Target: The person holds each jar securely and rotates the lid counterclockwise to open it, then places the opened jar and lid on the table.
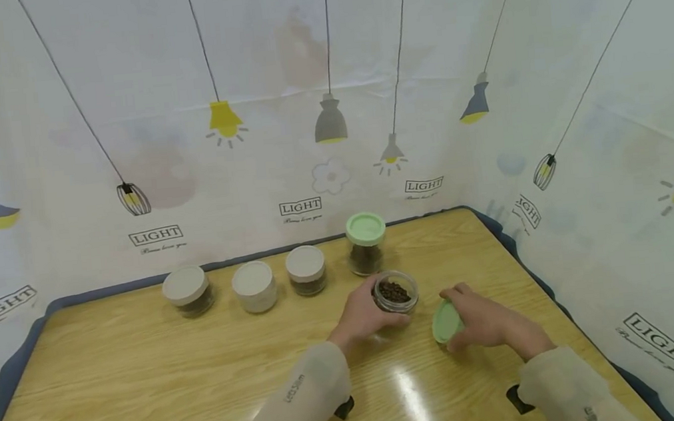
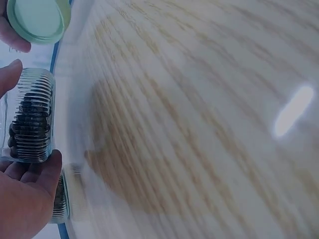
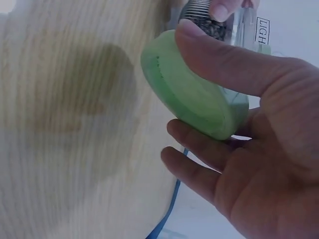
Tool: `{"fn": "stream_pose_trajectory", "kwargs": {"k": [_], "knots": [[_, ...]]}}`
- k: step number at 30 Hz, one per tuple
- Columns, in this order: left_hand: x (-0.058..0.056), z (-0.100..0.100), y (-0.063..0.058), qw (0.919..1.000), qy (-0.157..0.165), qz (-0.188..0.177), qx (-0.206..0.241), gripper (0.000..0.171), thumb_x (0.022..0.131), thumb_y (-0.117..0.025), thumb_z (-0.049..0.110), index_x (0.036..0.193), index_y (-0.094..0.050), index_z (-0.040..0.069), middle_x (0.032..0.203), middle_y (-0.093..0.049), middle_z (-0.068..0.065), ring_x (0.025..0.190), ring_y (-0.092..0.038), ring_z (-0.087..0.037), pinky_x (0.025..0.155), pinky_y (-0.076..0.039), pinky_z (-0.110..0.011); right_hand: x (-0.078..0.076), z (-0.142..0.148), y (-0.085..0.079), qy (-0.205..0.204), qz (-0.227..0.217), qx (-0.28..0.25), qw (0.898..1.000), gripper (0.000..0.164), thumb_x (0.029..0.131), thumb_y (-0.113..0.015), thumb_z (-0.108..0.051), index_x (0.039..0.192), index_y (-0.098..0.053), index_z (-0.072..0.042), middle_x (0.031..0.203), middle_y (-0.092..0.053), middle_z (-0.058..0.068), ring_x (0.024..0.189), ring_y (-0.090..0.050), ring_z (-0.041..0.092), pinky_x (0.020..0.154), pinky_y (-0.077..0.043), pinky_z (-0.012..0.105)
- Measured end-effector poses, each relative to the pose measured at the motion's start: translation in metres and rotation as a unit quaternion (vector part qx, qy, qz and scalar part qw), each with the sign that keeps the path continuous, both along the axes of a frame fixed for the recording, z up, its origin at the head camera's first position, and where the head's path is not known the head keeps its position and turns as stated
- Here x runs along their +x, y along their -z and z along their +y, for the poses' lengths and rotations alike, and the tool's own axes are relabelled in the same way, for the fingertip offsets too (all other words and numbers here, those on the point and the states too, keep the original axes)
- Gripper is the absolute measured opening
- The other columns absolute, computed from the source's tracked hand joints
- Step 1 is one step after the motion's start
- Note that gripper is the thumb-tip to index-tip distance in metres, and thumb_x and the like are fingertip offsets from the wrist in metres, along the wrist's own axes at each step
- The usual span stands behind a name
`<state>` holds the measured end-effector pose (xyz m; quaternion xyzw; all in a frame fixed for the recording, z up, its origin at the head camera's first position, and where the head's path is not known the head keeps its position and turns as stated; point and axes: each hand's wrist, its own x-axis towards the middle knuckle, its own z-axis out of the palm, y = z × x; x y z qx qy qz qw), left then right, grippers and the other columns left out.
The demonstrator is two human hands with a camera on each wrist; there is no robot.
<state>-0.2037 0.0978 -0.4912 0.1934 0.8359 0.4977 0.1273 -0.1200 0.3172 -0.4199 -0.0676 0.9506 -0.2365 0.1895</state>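
My left hand [image 1: 363,314] grips an uncapped clear jar [image 1: 406,303] around its side. Dark brown beans [image 1: 393,292] show through its open mouth. In the left wrist view the jar's ribbed wall [image 2: 37,114] sits between thumb and fingers. To the right of it, my right hand [image 1: 483,318] holds a pale green lid [image 1: 446,322], apart from the jar and tilted on edge. The right wrist view has the thumb on one face of the lid [image 3: 194,94] and fingers at its other side.
Behind the held jar stands a jar with a green lid [image 1: 365,229] and dark contents. Left of that are three shorter jars with white lids, a near one [image 1: 305,263], a middle one [image 1: 255,286] and a far-left one [image 1: 187,287]. A lamp-patterned cloth [image 1: 261,170] hangs behind the wooden table [image 1: 147,381].
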Motion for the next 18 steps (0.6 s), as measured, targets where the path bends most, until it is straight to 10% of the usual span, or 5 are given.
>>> {"fn": "stream_pose_trajectory", "kwargs": {"k": [18], "knots": [[0.001,0.017,-0.003,0.9997,0.017,-0.001,0.020,0.088,0.064,-0.092,0.033,0.139,-0.048,0.018,0.130,-0.061,-0.001,0.121,-0.057,-0.019,0.105,-0.044,-0.039,0.005,0.006,0.034,0.024,0.063,0.011,0.998,0.091,0.075,-0.084,-0.035,0.143,-0.039,0.004,0.139,-0.043,0.024,0.121,-0.052,0.038,0.097,-0.046,0.056]]}}
